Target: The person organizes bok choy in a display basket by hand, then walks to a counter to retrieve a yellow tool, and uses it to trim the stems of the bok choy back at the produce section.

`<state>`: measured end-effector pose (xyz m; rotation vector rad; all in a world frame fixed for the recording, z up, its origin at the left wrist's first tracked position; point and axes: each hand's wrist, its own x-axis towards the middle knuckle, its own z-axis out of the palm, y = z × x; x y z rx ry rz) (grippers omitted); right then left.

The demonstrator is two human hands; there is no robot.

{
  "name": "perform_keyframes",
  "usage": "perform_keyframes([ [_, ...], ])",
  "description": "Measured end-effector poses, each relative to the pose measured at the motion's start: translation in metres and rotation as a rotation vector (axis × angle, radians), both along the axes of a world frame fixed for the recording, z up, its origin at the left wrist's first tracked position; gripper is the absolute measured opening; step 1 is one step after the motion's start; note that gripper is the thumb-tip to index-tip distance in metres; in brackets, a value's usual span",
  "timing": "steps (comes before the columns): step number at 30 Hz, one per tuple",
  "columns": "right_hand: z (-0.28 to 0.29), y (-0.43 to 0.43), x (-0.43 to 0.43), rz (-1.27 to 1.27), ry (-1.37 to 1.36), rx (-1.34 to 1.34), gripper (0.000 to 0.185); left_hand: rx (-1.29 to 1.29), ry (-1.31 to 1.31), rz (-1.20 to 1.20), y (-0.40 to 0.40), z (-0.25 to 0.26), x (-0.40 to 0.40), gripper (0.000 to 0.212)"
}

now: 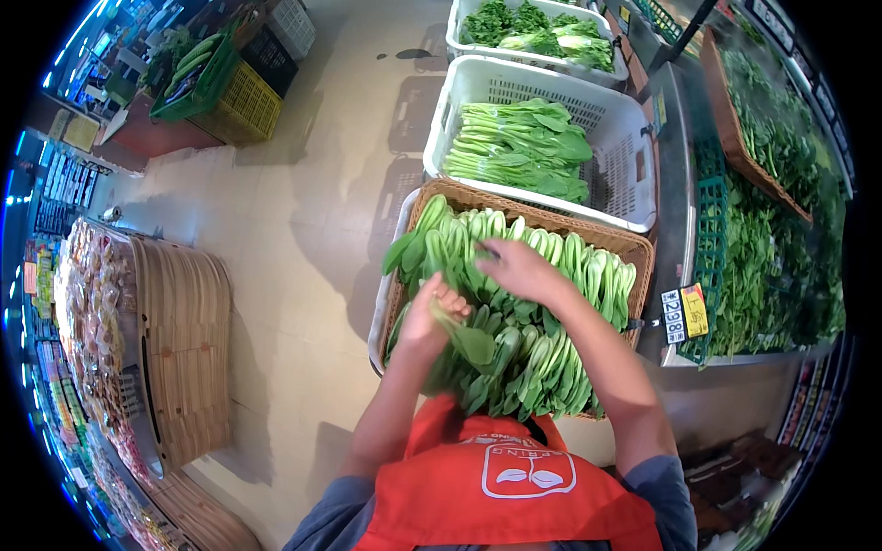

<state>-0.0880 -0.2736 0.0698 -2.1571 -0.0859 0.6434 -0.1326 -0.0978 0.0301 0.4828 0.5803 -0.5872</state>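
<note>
Before me a brown wicker basket (544,215) is packed with rows of green bok choy (572,258), their pale stalk ends mostly pointing away from me. Over the left side of the basket, my left hand (435,318) is closed around a bok choy piece, whose leaf (474,344) hangs out below the fist. My right hand (520,267) reaches across the back row, fingers bent near the stalks. A small dark spot shows at its fingertips; whether it grips something there is unclear.
Beyond the basket stand a white plastic crate (620,117) of bundled leafy greens (517,148) and another white crate (463,49) of greens. A price sign (684,313) juts out on the right, beside a vegetable display (772,275). A wood-patterned display stand (182,344) is on the left.
</note>
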Motion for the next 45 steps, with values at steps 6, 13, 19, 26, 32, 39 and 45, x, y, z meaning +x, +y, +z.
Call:
perform_keyframes([
  [6,-0.083,0.049,0.104,-0.308,0.152,0.027,0.044,0.142,-0.037,0.028,0.026,0.025,-0.002,0.02],
  [13,-0.103,0.054,0.125,-0.395,0.358,0.242,0.032,0.205,-0.101,-0.007,0.055,-0.007,0.001,0.027],
  [19,-0.07,0.052,0.096,-0.521,0.233,0.639,0.041,1.01,-0.337,-0.124,0.018,-0.039,0.013,0.036],
  [26,-0.039,0.032,0.076,-0.802,0.022,1.04,0.043,1.629,-0.563,-0.328,-0.001,-0.04,0.034,0.047],
  [32,-0.007,-0.04,0.032,-0.954,-0.131,1.094,0.043,1.525,-0.424,-0.152,0.012,-0.011,0.026,0.042],
  [39,-0.022,-0.054,-0.036,-1.162,0.026,0.846,0.041,1.538,-0.665,-0.273,0.006,-0.037,0.073,0.03],
  [45,-0.025,-0.033,-0.045,-0.857,0.173,0.776,0.056,1.792,-0.665,-0.434,-0.003,-0.028,0.045,0.043],
])
